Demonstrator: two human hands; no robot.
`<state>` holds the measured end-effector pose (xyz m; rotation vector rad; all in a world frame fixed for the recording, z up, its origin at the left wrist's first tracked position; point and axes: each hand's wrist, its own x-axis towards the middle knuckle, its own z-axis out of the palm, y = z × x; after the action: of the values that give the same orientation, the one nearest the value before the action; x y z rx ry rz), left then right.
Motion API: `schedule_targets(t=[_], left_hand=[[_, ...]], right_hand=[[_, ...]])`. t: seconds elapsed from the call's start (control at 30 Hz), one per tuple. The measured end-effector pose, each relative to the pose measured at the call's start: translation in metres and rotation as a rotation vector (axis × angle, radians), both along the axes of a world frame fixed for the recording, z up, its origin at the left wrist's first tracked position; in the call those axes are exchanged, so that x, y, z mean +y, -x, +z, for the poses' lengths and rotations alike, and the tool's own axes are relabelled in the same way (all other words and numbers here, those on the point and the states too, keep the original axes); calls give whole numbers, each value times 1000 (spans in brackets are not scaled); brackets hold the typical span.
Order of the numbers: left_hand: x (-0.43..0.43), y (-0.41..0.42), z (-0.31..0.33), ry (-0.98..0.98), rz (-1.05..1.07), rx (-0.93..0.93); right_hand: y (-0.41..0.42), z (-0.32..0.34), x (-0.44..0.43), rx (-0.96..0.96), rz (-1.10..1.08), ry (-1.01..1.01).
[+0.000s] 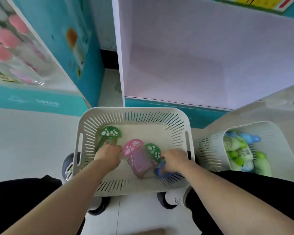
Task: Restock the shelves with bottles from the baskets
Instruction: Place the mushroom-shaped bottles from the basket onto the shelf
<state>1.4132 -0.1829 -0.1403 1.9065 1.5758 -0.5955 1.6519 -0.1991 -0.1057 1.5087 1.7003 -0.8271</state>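
A white slotted basket (176,121) stands on the floor in front of me. In it lie three bottles with mushroom-shaped caps. My left hand (109,154) grips the body of the green-capped bottle (110,132) at the basket's left. A pink-capped bottle (134,146) with a purple body lies in the middle. My right hand (174,160) closes around a second green-capped bottle (153,150) with a blue handle; its body is mostly hidden by the hand.
A second white basket (209,150) at the right holds several green and blue bottles. A white shelf bay (202,56) stands bare beyond the basket. At the left, a teal shelf (32,99) holds pink-capped bottles. My knees flank the basket.
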Motion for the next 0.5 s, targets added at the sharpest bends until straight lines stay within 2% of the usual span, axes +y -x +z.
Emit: schedule_targets(t=[0.1, 0.23, 0.33, 0.5], left_hand=[[3, -6, -10, 69, 27, -6], [5, -21, -22, 167, 131, -136], [7, -31, -30, 242, 250, -217], [12, -35, -41, 293, 483, -336]], right_hand=[[5, -22, 8, 51, -51, 76], [10, -77, 14, 119, -225, 50], [21, -79, 15, 169, -377, 37], [23, -85, 27, 148, -601, 118]])
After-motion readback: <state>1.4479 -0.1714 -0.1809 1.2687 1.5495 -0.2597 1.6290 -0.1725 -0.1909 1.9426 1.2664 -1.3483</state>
